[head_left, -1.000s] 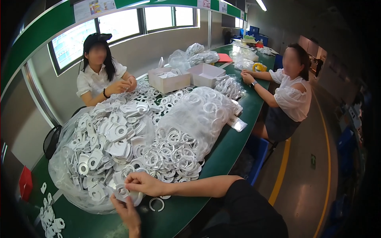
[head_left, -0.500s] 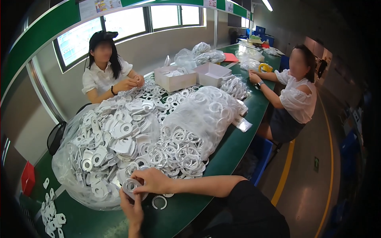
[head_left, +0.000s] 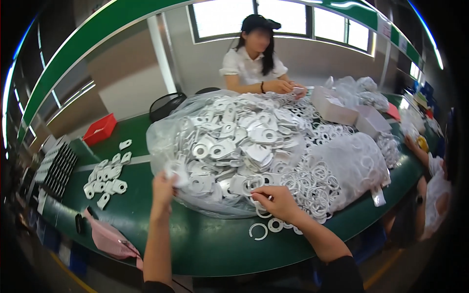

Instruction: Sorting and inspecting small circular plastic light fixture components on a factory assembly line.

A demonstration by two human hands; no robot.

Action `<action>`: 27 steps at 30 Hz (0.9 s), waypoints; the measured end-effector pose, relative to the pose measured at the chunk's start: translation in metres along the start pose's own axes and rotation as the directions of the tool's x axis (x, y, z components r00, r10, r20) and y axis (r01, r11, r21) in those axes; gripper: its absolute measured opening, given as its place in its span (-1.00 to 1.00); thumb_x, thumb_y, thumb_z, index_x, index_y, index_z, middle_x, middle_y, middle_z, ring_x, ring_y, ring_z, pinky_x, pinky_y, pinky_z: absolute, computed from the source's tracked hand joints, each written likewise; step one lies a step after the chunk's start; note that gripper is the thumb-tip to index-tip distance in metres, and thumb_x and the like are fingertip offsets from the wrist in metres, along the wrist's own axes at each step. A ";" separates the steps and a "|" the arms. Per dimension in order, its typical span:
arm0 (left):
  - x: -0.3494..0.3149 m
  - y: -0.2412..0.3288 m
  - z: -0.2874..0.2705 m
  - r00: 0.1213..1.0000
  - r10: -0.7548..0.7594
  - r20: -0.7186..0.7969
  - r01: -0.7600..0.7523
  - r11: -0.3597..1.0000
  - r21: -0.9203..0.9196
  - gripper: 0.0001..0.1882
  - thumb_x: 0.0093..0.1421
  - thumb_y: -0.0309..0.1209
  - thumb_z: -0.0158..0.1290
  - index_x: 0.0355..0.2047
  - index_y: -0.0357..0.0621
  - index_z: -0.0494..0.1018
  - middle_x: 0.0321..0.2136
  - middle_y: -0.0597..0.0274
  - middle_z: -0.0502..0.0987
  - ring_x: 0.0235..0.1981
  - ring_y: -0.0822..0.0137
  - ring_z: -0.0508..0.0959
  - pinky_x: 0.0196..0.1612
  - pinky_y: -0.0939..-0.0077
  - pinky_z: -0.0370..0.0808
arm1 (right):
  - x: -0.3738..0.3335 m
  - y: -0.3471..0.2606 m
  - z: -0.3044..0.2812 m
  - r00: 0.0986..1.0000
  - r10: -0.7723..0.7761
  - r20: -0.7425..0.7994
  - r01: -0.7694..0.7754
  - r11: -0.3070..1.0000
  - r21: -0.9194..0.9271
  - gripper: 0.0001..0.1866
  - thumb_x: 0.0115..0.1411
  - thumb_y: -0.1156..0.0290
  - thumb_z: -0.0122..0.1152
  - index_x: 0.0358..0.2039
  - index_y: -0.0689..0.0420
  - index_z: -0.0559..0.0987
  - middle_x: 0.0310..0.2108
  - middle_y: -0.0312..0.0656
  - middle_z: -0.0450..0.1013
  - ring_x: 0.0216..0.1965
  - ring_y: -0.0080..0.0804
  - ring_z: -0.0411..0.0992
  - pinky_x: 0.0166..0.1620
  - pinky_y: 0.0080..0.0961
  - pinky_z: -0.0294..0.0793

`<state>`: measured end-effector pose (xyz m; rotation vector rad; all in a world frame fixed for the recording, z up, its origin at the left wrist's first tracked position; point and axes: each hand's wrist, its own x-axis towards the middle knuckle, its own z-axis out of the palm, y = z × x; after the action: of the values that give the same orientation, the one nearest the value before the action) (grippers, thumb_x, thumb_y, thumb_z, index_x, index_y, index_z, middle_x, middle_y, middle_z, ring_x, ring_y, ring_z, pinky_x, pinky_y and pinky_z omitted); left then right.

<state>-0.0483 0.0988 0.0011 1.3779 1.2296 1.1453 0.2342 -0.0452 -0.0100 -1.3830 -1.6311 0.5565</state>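
Pinched in my left hand (head_left: 163, 191) is a flat white plastic piece (head_left: 179, 173), blurred, at the left edge of a clear plastic bag (head_left: 157, 139). The bag lies spread open under a heap of white plastic tabs with round holes (head_left: 227, 146). My right hand (head_left: 279, 201) is closed in a pinch at the heap's near side, its fingertips on a white ring (head_left: 252, 183). To the right of the tabs spreads a pile of white rings (head_left: 312, 183). Just in front of my right hand, a split ring (head_left: 258, 231) lies on the green table (head_left: 210, 249).
Loose white tabs (head_left: 105, 178) lie at the left, near a red tray (head_left: 99, 129) and stacked black holders (head_left: 56, 168). A pink pouch (head_left: 110, 237) rests at the front left edge. Across sits a co-worker (head_left: 254, 61); another person (head_left: 435, 195) is at the right. White boxes (head_left: 334, 106) stand behind the rings.
My view has turned left. My hands, together on one white piece before, are now apart: the left has carried a piece leftward, the right is at the heap's near side by the rings.
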 end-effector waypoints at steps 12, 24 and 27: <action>0.013 -0.025 -0.017 0.931 0.365 0.000 -0.343 0.875 0.341 -0.49 0.05 -0.38 0.07 0.03 -0.22 0.26 0.08 -0.02 0.24 -0.07 0.13 0.41 -0.13 0.42 0.38 | -0.007 -0.016 -0.025 0.954 0.019 0.298 0.062 0.963 -0.262 -0.84 -0.03 0.38 0.24 -0.41 0.13 0.58 -0.52 -0.19 0.49 -0.48 -0.34 0.47 -0.41 -0.52 0.41; -0.028 -0.033 0.052 0.860 0.438 0.263 -0.477 0.502 0.721 -0.37 -0.02 -0.28 0.14 0.06 -0.20 0.23 0.07 -0.16 0.21 0.03 -0.10 0.27 0.07 0.20 0.23 | -0.030 -0.014 -0.018 0.842 0.269 0.467 0.200 0.648 -0.735 -0.67 -0.23 0.21 0.35 -0.41 0.05 0.57 -0.56 -0.17 0.48 -0.44 -0.14 0.47 -0.39 -0.31 0.41; -0.031 -0.029 0.056 0.814 0.561 0.153 -0.495 0.530 0.688 -0.52 0.00 -0.36 0.11 -0.06 -0.25 0.30 -0.09 -0.13 0.34 -0.09 -0.07 0.35 -0.04 0.21 0.30 | -0.029 -0.015 -0.023 0.845 0.248 0.474 0.175 0.710 -0.683 -0.77 -0.16 0.26 0.27 -0.46 0.08 0.56 -0.56 -0.18 0.47 -0.46 -0.18 0.47 -0.40 -0.33 0.42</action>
<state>0.0017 0.0662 -0.0368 2.4573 1.4322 1.1792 0.2447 -0.0810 0.0038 -1.9381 -2.4581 0.3531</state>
